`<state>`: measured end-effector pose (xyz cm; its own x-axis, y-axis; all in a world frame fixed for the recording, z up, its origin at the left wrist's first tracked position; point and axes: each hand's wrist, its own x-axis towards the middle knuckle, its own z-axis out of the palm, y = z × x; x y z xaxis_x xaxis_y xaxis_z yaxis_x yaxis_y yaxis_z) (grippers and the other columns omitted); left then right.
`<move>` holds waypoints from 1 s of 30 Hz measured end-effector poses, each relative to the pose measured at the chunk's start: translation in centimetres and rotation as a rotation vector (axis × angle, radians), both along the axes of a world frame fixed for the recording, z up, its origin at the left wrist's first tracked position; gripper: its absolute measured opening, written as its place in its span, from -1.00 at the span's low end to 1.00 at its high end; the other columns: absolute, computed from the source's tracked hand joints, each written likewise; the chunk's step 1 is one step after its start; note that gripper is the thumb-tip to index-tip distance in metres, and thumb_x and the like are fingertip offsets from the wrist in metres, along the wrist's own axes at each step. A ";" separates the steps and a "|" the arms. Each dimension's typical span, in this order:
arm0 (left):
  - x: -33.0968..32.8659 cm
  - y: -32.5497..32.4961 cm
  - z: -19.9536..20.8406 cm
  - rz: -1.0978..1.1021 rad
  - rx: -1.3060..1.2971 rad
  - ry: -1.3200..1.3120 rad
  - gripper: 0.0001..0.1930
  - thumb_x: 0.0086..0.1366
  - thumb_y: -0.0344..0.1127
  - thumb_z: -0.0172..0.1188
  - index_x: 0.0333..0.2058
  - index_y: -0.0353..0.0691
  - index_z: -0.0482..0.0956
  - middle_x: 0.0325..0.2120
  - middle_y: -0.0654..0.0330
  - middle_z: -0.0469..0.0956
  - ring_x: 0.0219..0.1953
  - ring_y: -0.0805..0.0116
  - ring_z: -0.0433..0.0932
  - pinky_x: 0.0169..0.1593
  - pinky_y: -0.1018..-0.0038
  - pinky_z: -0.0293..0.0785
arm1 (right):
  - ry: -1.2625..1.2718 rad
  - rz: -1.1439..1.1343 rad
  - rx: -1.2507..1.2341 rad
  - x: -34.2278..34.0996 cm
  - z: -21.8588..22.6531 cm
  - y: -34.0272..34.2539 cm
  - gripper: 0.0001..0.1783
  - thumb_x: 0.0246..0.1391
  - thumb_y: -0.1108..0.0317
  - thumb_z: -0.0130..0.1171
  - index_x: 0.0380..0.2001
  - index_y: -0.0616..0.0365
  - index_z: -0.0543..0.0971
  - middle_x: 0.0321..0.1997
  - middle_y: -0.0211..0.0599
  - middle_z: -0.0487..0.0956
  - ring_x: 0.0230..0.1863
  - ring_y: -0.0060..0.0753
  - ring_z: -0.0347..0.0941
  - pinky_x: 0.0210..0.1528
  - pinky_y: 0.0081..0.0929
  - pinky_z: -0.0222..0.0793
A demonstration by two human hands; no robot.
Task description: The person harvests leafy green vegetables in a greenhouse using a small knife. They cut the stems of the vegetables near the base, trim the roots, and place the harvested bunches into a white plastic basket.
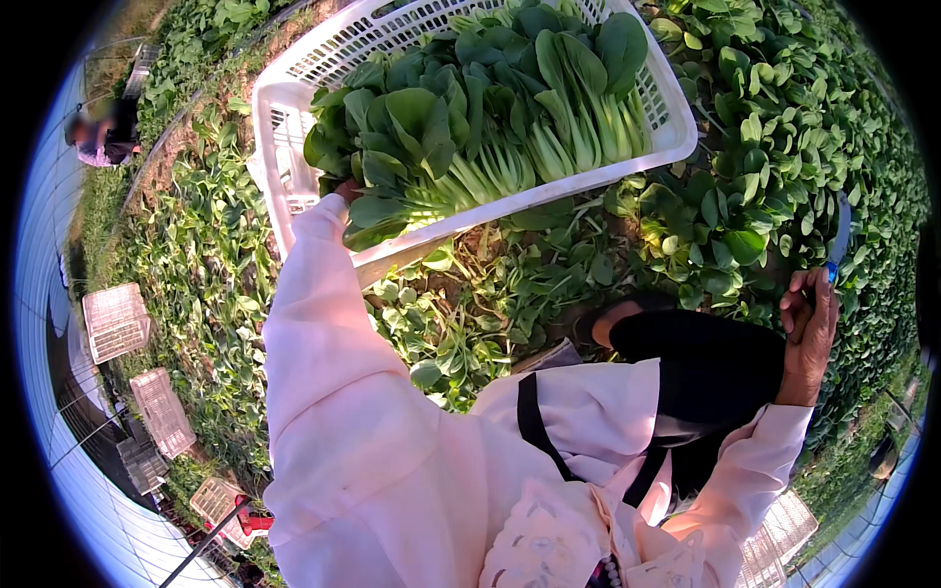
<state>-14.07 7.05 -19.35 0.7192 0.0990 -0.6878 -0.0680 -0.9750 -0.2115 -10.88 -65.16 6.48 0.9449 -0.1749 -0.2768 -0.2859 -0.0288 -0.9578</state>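
A white slatted plastic crate point(676, 137) stands ahead of me, packed with bunches of bok choy point(480, 108), dark leaves toward the far side and pale stems toward me. My left hand point(347, 190) reaches into the crate's left end, against the leaves of a bok choy there; leaves and the sleeve hide most of its fingers. Low on my right, beside my knee, my right hand point(812, 318) is closed on a knife point(842, 230) with a blue part at its grip. The blade points away from me, over the growing plants.
Rows of leafy plants point(784, 137) grow on the right. Cut leaves and low greens point(470, 304) cover the ground between me and the crate. More crates point(118, 321) lie at the left, and another crate point(779, 539) is behind my right arm. A person point(103, 142) is at the far left.
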 end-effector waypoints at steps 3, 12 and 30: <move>-0.6 -0.5 3.2 -0.038 0.097 0.075 -0.37 0.12 0.13 0.23 0.06 -0.15 0.41 -0.20 0.10 0.60 -0.06 0.20 0.55 -0.05 0.33 0.46 | 0.029 0.042 -0.030 -0.4 -0.3 0.1 -0.66 0.28 -0.02 0.02 -0.31 0.04 0.42 -0.40 -0.48 0.49 -0.54 -0.70 0.42 -0.70 -0.80 0.06; -1.9 -12.0 18.1 0.642 -0.676 -0.047 -0.22 0.15 0.31 0.19 0.10 -0.26 0.36 -0.13 0.06 0.55 -0.03 0.24 0.48 0.01 0.40 0.40 | -0.025 0.023 0.067 -1.3 -0.4 -1.2 -0.64 0.27 -0.03 0.03 -0.33 0.05 0.42 -0.42 -0.45 0.50 -0.55 -0.69 0.42 -0.71 -0.79 0.08; 1.7 -2.2 18.9 0.102 -0.402 -0.078 -0.76 -0.09 -0.52 0.26 -0.37 -0.12 0.69 -0.48 0.09 0.64 -0.34 0.17 0.62 -0.21 0.31 0.51 | 0.002 0.073 0.072 -1.5 -1.1 -1.7 -0.68 0.32 0.01 -0.05 -0.32 0.03 0.41 -0.41 -0.46 0.50 -0.55 -0.74 0.40 -0.70 -0.82 0.09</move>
<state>-12.38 4.88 -0.49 0.7709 -0.0926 -0.6302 0.0347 -0.9818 0.1867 -12.35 -66.84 5.39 0.9539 -0.0851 -0.2878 -0.2873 0.0190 -0.9577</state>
